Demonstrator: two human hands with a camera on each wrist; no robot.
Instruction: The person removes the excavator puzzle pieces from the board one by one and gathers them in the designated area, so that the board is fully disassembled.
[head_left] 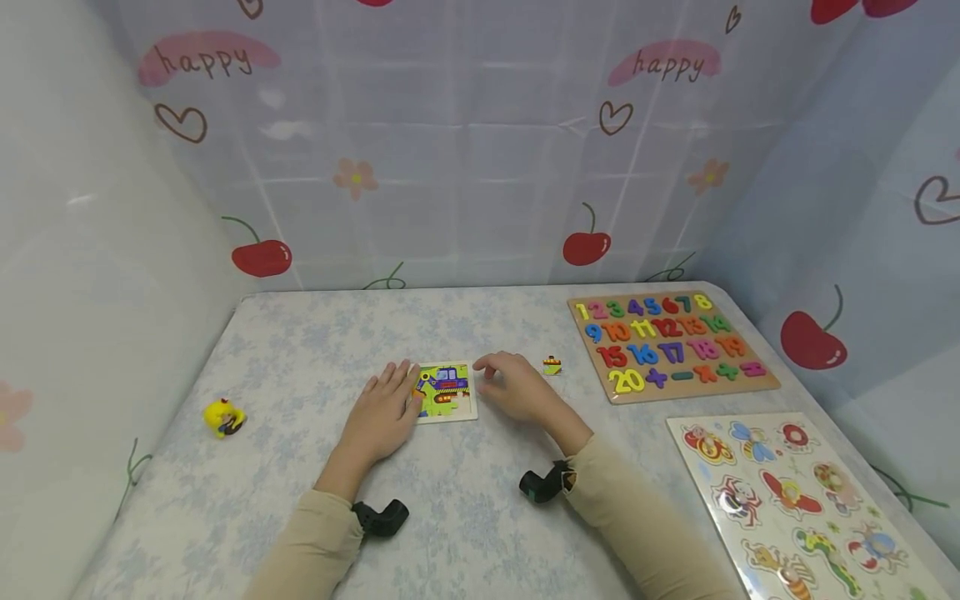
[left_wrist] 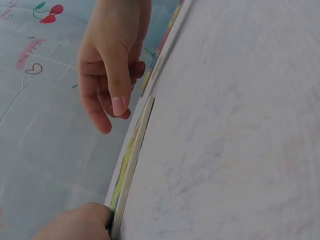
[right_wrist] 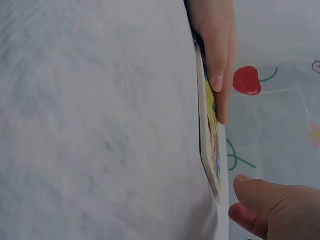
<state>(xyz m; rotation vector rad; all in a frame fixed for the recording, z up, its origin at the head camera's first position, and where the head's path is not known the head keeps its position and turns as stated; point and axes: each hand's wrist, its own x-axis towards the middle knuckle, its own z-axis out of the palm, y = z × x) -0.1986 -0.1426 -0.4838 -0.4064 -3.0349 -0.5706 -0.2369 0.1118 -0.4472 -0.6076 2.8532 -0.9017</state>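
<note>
So, one puzzle [head_left: 450, 390], left grip [head_left: 381, 415] flat on its left edge, right grip [head_left: 516, 386] loosely curled just beside; past that, one piece [head_left: 552, 366], two boards [head_left: 684, 389]. One toy [head_left: 222, 417] left of both. Floral desk [head_left: 465, 525], cherry-print curtain [head_left: 480, 133].

"What's blocking the square, pale-framed vehicle puzzle [head_left: 452, 390]?"
"The bare left hand [head_left: 381, 415] is covering its left edge; the bare right hand [head_left: 516, 387] is flanking its right."
"The pale, blue-patterned desk [head_left: 459, 500] is leaving room nearside."

Board [left_wrist: 131, 165] seen nearly edge-on, flat on pale tabletop [left_wrist: 225, 125]. Left hand [left_wrist: 77, 223] touching near end; right hand [left_wrist: 112, 65] near far end, apart, fingers loosely bent. Cherry-printed curtain [left_wrist: 45, 150] behind.
</note>
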